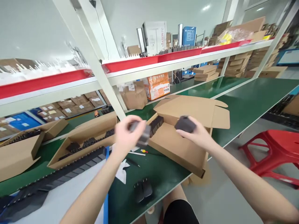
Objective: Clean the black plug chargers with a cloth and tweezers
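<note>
My left hand (128, 133) grips a black power adapter (144, 137), smeared by motion, near the left wall of an open cardboard box (170, 143). Fingers closed, my right hand (198, 133) holds another black power adapter (185, 124) above that box. Inside, a short row of black adapters (156, 124) lines the box's left end. Two black plug adapters (143, 189), prongs up, lie on the green table by its front edge. At the left, a long row of black adapters (77, 168) rests on a white, blue-edged surface.
Another open carton (67, 155) with black adapters stands behind the long row. A pen (133, 162), a yellow-red connector (144, 151) and white scraps (122, 172) lie mid-table. A shelf post (105, 84) rises behind my left hand. A red stool (275, 152) stands right.
</note>
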Demonstrator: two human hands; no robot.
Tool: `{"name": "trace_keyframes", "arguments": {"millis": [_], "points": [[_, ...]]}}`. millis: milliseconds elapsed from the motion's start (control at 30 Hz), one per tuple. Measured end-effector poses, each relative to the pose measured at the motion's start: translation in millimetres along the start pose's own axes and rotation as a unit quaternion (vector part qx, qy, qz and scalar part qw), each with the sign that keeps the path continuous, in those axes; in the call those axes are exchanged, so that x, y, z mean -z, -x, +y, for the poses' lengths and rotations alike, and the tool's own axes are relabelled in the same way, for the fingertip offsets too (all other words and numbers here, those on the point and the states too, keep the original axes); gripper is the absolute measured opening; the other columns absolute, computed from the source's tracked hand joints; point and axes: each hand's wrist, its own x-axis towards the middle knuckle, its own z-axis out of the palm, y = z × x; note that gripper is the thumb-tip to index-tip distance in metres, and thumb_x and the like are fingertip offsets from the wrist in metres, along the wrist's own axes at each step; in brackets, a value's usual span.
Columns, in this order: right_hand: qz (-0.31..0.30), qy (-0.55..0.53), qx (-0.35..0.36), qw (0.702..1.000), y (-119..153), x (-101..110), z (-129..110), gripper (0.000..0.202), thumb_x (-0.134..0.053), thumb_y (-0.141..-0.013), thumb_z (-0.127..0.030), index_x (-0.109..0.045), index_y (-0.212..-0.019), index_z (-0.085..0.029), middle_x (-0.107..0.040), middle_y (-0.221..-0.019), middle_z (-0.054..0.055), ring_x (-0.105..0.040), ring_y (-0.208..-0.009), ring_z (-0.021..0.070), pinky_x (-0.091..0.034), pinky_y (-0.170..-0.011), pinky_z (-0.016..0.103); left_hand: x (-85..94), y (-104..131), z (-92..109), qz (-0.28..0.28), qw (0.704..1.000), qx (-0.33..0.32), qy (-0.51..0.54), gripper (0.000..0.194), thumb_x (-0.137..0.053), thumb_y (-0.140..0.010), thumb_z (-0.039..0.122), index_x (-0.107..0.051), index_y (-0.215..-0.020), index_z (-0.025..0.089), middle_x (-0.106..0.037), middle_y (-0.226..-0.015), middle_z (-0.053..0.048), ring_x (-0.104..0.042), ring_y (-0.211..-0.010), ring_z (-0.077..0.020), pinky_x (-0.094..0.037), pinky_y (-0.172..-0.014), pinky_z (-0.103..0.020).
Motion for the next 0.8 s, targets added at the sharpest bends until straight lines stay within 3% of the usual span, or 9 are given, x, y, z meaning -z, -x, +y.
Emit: {"name": "trace_keyframes", "arguments": {"millis": [33, 100, 200, 333, 500, 633, 800], "points": [[-0.026, 0.009, -0.030, 0.999, -17, -13, 20, 0.045, -0.071, -0.087, -0.049, -0.057, -0.119, -0.019, -0.068, -0.103, 0.006, -0.067, -0.087, 0.0203, -0.060, -0.079, 0.040, -13.6, -11, -7, -0.032, 0.998, 0.014, -0.048, 0.036, -0.061, -0.097, 0.040, -0.060, -0.125, 0.018, -0.062, -0.127, -0.010, -0.064, -0.109, -0.0228, -0.057, -0.093, -0.044], [-0.079, 0.035, -0.082, 0.993, -39, -37, 55, 0.039, -0.067, -0.093, -0.041, -0.059, -0.122, -0.017, -0.066, -0.115, 0.007, -0.067, -0.097, 0.0198, -0.059, -0.086, 0.041, -38.4, -30, -23, -0.094, 0.983, 0.049, -0.149, 0.035, -0.061, -0.097, 0.040, -0.061, -0.124, 0.017, -0.063, -0.125, -0.010, -0.064, -0.108, -0.0223, -0.057, -0.092, -0.044], [-0.177, 0.061, -0.130, 0.974, -46, -68, 83, 0.035, -0.063, -0.097, -0.038, -0.061, -0.124, -0.017, -0.064, -0.124, 0.009, -0.066, -0.107, 0.0214, -0.058, -0.091, 0.043, -54.7, -52, -44, -0.129, 0.953, 0.081, -0.260, 0.035, -0.062, -0.097, 0.039, -0.061, -0.124, 0.017, -0.063, -0.125, -0.010, -0.064, -0.108, -0.0221, -0.057, -0.092, -0.044], [-0.280, 0.047, -0.136, 0.949, -42, -126, 79, 0.035, -0.063, -0.097, -0.039, -0.061, -0.125, -0.017, -0.064, -0.126, 0.009, -0.066, -0.107, 0.0215, -0.058, -0.092, 0.043, -35.5, -77, -42, -0.100, 0.926, 0.081, -0.355, 0.035, -0.061, -0.097, 0.040, -0.061, -0.123, 0.017, -0.063, -0.125, -0.010, -0.064, -0.109, -0.0223, -0.057, -0.093, -0.044], [-0.263, 0.024, -0.171, 0.949, -50, -193, 62, 0.039, -0.063, -0.096, -0.038, -0.059, -0.129, -0.017, -0.062, -0.129, 0.010, -0.065, -0.111, 0.0232, -0.057, -0.093, 0.046, -14.0, -87, -23, -0.075, 0.905, 0.074, -0.412, 0.034, -0.060, -0.097, 0.042, -0.062, -0.119, 0.016, -0.065, -0.119, -0.009, -0.065, -0.104, -0.0211, -0.057, -0.091, -0.043], [-0.253, -0.001, -0.221, 0.942, -58, -218, 60, 0.038, -0.063, -0.097, -0.039, -0.059, -0.128, -0.017, -0.062, -0.129, 0.010, -0.065, -0.110, 0.0227, -0.057, -0.093, 0.045, -27.5, -83, -29, -0.090, 0.897, 0.077, -0.425, 0.034, -0.060, -0.097, 0.042, -0.062, -0.120, 0.016, -0.065, -0.120, -0.009, -0.065, -0.105, -0.0211, -0.057, -0.091, -0.043], [-0.279, -0.064, -0.263, 0.921, -58, -231, 57, 0.038, -0.063, -0.097, -0.039, -0.059, -0.128, -0.017, -0.063, -0.128, 0.009, -0.065, -0.109, 0.0225, -0.058, -0.092, 0.045, -67.4, -87, -52, -0.128, 0.893, 0.086, -0.422, 0.035, -0.060, -0.097, 0.041, -0.061, -0.123, 0.017, -0.064, -0.123, -0.010, -0.065, -0.106, -0.0215, -0.057, -0.092, -0.043]]}}
